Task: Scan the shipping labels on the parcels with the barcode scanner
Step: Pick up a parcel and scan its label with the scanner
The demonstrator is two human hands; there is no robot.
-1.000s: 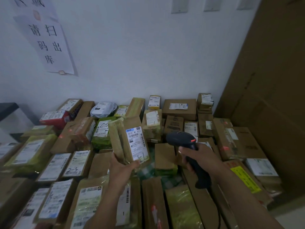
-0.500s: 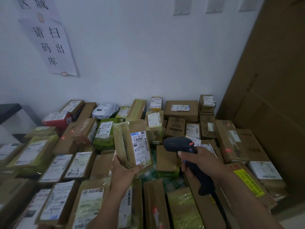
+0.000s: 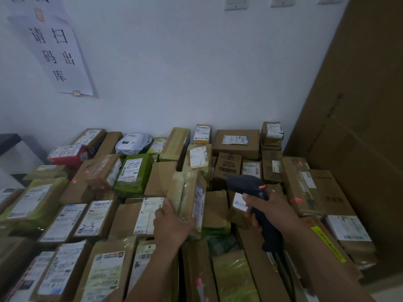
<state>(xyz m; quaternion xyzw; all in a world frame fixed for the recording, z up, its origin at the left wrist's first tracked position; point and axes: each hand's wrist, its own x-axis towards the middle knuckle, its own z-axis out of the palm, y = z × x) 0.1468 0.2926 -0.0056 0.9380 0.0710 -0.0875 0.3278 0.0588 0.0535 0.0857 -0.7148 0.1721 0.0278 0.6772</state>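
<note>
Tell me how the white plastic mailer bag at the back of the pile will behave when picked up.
The white plastic mailer bag looks crumpled and rounded, so it will probably sag rather than stay stiff. Its smooth film may be slippery.

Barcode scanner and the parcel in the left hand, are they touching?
Apart. Head view shows other boxes between the barcode scanner and the parcel in the left hand.

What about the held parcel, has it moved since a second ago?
Yes: the held parcel turned its label rightward, away from the green parcel, toward the scanner.
</note>
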